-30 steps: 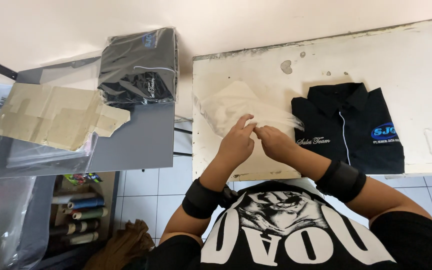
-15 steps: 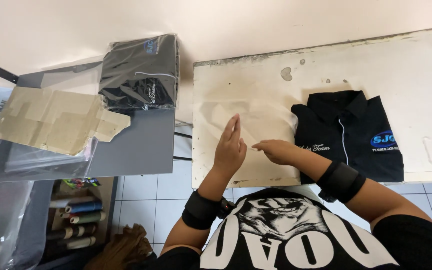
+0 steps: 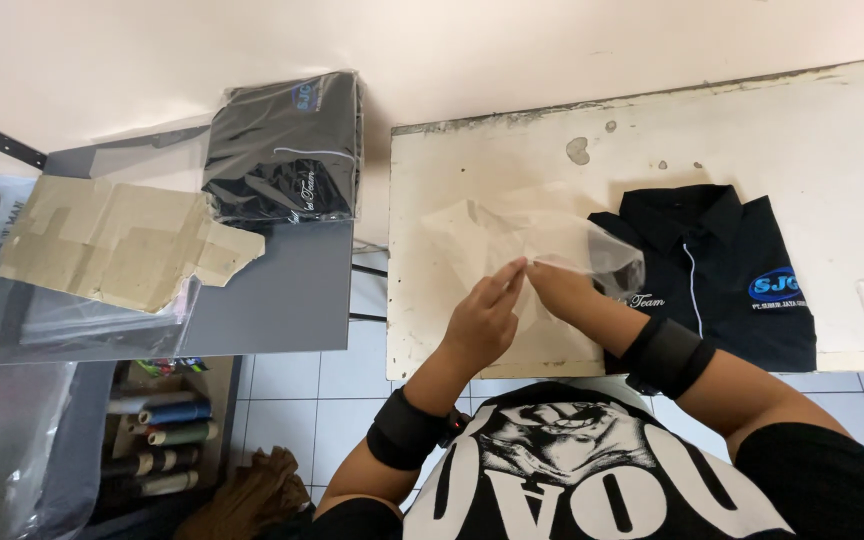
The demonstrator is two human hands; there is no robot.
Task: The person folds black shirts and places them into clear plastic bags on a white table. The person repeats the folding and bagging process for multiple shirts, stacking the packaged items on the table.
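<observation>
A clear plastic bag [image 3: 512, 235] lies partly lifted over the worn white table [image 3: 852, 140]. My left hand [image 3: 482, 320] and my right hand [image 3: 562, 288] meet at its near edge, each pinching the film, and the bag's mouth bulges open toward the right. Right of the bag lies a folded black collared shirt [image 3: 722, 270] with a blue chest emblem, flat on the table and touched by neither hand. Both wrists wear black bands.
A grey side table [image 3: 272, 300] at left carries a stack of bagged black shirts [image 3: 287, 150], taped cardboard pieces [image 3: 112, 245] and loose clear bags [image 3: 72, 320]. Below it a shelf holds several thread cones [image 3: 167, 415]. White floor tiles show between the tables.
The hands have drawn together at the bag's near edge and lifted it, so the bag now puffs open toward the shirt. The view has shifted slightly.
</observation>
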